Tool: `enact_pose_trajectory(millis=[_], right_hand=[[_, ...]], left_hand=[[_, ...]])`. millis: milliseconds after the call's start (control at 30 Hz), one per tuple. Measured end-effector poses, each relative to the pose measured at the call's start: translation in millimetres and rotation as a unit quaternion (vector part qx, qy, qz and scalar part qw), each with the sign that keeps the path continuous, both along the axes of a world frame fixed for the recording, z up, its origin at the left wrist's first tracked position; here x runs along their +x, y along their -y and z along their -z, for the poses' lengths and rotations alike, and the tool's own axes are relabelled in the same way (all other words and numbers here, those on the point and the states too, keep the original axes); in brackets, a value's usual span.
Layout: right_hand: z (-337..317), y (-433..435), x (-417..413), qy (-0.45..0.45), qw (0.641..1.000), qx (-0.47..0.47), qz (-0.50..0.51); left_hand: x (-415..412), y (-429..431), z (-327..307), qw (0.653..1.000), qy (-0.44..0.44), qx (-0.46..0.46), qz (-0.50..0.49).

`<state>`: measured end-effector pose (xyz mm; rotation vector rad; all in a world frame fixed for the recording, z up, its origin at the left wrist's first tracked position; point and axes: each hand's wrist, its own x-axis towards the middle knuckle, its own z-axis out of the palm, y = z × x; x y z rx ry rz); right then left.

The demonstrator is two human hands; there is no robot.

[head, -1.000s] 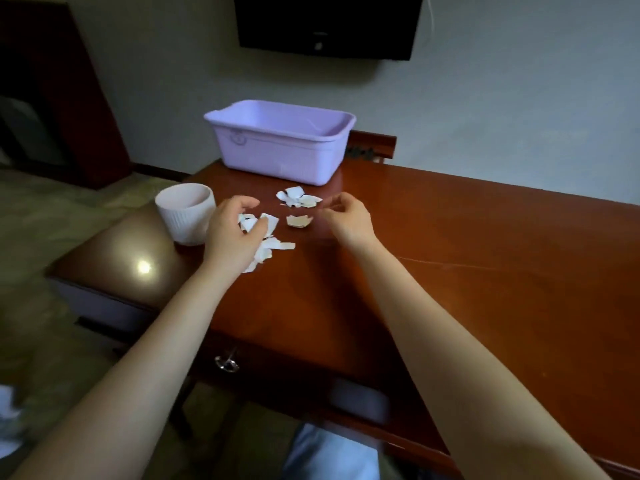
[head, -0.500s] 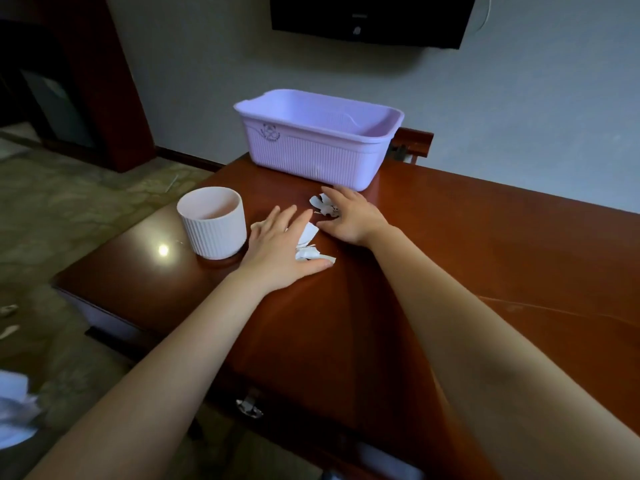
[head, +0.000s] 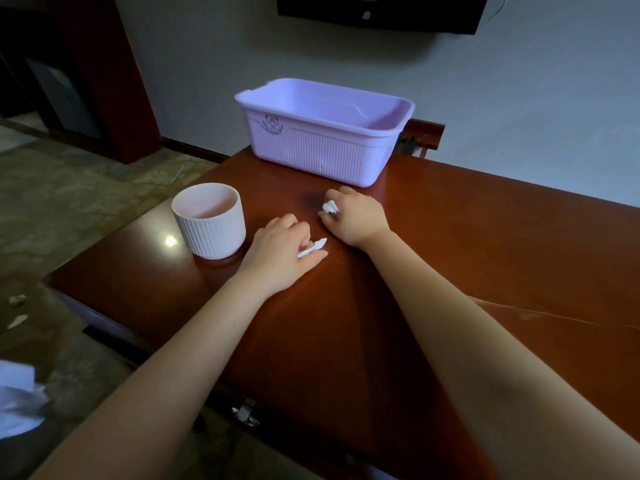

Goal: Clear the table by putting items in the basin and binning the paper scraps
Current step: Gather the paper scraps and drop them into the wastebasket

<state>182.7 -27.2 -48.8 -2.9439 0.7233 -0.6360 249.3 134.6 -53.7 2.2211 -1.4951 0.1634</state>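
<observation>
A lilac plastic basin (head: pixel 311 154) stands at the far edge of the brown wooden table (head: pixel 485 258). A white ribbed cup (head: pixel 211 225) sits to the left of my hands. My left hand (head: pixel 280 252) lies on the table with its fingers curled round white paper scraps (head: pixel 311 249) that stick out beside the thumb. My right hand (head: pixel 356 216) is closed on another bunch of white scraps (head: pixel 329 206), just in front of the basin. No loose scraps show on the table top.
A dark screen (head: pixel 381 12) hangs on the wall above the basin. A chair back (head: pixel 424 135) shows behind the table. Small paper bits (head: pixel 17 310) lie on the patterned floor at left, and something white (head: pixel 17 403) lies at the lower left. A drawer latch (head: pixel 246 414) sits on the table's front.
Both hands have closed: the scraps that lay spread on the table are now gathered inside my left and right hands. The view has moved closer to the table.
</observation>
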Motion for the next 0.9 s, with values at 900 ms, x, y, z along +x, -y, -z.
enact_pose_trajectory(millis=[900], right_hand=[[-30,-10,7,0.028,0.938,0.339,0.060]], left_hand=[[-13,-5,-14,0.996,-0.029,0.049,-0.065]])
